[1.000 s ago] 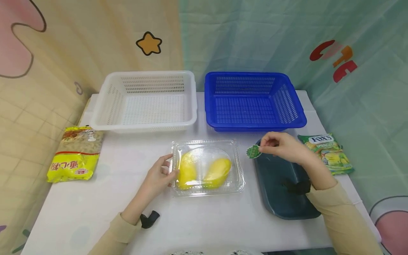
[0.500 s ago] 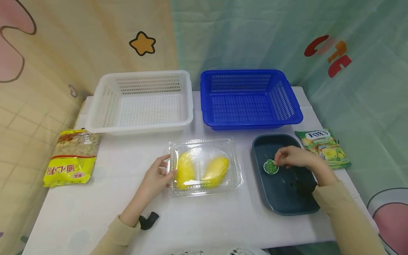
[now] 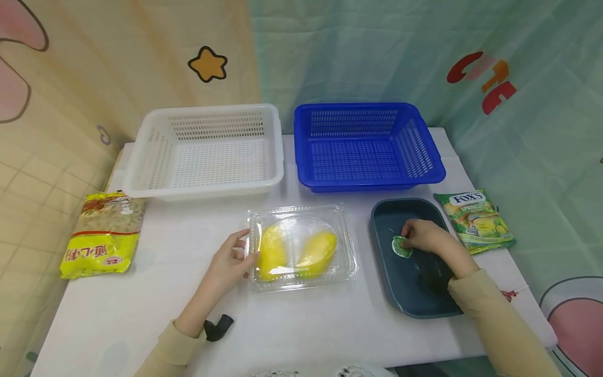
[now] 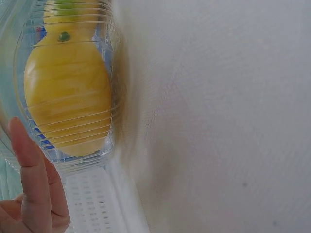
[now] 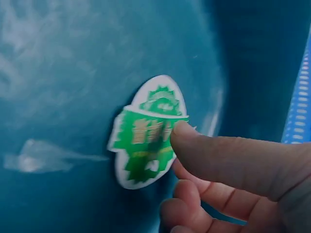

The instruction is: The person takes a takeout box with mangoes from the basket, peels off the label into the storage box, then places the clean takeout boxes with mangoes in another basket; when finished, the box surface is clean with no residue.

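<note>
In the head view my left hand (image 3: 228, 264) rests at the left edge of a clear plastic clamshell box (image 3: 348, 251) on the table. Inside the box lie two yellow mangoes (image 3: 272, 254). The left wrist view shows straight fingers (image 4: 34, 189) by the box's side, with a mango (image 4: 68, 92) behind its ridged wall. My right hand (image 3: 424, 238) reaches into a dark teal tray (image 3: 393, 290) and pinches a small green-and-white label (image 3: 401, 247). In the right wrist view the thumb covers the right edge of the label (image 5: 141, 145); the fingers below are curled.
A white basket (image 3: 207, 189) and a blue basket (image 3: 372, 186) stand along the back. A yellow pasta bag (image 3: 101, 233) lies at the left, a green FOX'S bag (image 3: 476, 220) beyond the tray. A curtain hangs behind the table.
My right hand has moved right and down with the label, from beside the clear box into the dark tray. The left hand and the box have stayed in place.
</note>
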### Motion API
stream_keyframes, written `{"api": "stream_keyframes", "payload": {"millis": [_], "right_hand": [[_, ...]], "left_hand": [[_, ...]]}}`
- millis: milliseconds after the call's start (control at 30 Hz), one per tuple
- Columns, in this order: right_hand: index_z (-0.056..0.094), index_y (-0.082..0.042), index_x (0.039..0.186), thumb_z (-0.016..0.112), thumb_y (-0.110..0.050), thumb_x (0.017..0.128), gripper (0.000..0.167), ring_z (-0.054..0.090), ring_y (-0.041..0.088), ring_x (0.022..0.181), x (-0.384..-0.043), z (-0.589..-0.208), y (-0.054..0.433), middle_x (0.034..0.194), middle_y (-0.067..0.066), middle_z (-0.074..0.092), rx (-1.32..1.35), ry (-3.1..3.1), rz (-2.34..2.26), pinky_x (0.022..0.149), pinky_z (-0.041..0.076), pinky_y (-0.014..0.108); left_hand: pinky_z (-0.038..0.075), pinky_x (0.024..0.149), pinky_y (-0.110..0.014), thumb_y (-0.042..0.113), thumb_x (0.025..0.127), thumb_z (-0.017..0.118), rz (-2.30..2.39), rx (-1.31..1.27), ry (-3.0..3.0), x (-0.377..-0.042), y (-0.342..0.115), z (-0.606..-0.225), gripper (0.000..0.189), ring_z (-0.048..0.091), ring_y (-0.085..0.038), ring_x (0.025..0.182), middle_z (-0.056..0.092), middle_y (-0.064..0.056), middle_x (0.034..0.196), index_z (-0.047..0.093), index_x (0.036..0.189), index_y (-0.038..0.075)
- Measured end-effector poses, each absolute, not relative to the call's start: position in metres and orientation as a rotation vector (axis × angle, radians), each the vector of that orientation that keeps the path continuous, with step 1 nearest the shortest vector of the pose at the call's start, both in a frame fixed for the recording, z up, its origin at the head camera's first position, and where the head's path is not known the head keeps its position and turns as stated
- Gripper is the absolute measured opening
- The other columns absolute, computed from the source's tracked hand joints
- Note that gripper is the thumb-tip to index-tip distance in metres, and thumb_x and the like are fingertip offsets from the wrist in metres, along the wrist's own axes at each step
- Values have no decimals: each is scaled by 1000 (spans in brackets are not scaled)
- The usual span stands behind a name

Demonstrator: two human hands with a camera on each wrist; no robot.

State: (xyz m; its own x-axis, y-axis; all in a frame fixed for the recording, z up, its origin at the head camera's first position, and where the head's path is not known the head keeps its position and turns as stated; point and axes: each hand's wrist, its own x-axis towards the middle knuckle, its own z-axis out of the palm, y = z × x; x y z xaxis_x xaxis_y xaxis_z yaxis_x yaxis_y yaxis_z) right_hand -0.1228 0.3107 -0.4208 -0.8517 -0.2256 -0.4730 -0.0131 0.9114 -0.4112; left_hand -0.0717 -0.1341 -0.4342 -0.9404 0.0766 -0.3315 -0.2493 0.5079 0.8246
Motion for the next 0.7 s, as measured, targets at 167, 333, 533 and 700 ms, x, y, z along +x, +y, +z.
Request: {"api": "stream_keyframes", "payload": {"millis": [167, 333, 533, 700], "right_hand": [[62, 3, 100, 73, -21, 85, 30, 55, 20, 73, -124, -411, 308, 80, 8, 62, -188, 2559, -514, 65, 46, 33], [62, 6, 112, 66, -24, 93, 36, 60, 21, 76, -129, -391, 315, 89, 12, 66, -232, 2602, -664, 65, 51, 34], [54, 5, 128, 52, -33, 102, 46, 60, 9, 79, -147, -354, 328, 109, 24, 64, -76, 2733, -883, 66, 51, 22], [45, 7, 138, 46, -43, 102, 62, 54, -12, 77, -173, -347, 355, 127, 29, 55, 183, 2760, -1110, 69, 50, 9]], "left_hand": [[57, 61, -24, 16, 91, 67, 1416, -147, 2427, -72, -134, -435, 67, 57, -19, 81, 49, -21, 128, 36, 149, 7], [57, 61, -24, 16, 91, 68, 1421, -143, 2428, -72, -135, -437, 66, 57, -20, 81, 49, -21, 128, 36, 149, 7], [57, 61, -25, 16, 91, 67, 1420, -139, 2431, -72, -135, -436, 66, 57, -20, 82, 50, -21, 128, 36, 149, 8], [57, 61, -24, 15, 91, 67, 1429, -138, 2426, -72, -135, -438, 66, 57, -19, 81, 50, -22, 127, 36, 149, 7]]}}
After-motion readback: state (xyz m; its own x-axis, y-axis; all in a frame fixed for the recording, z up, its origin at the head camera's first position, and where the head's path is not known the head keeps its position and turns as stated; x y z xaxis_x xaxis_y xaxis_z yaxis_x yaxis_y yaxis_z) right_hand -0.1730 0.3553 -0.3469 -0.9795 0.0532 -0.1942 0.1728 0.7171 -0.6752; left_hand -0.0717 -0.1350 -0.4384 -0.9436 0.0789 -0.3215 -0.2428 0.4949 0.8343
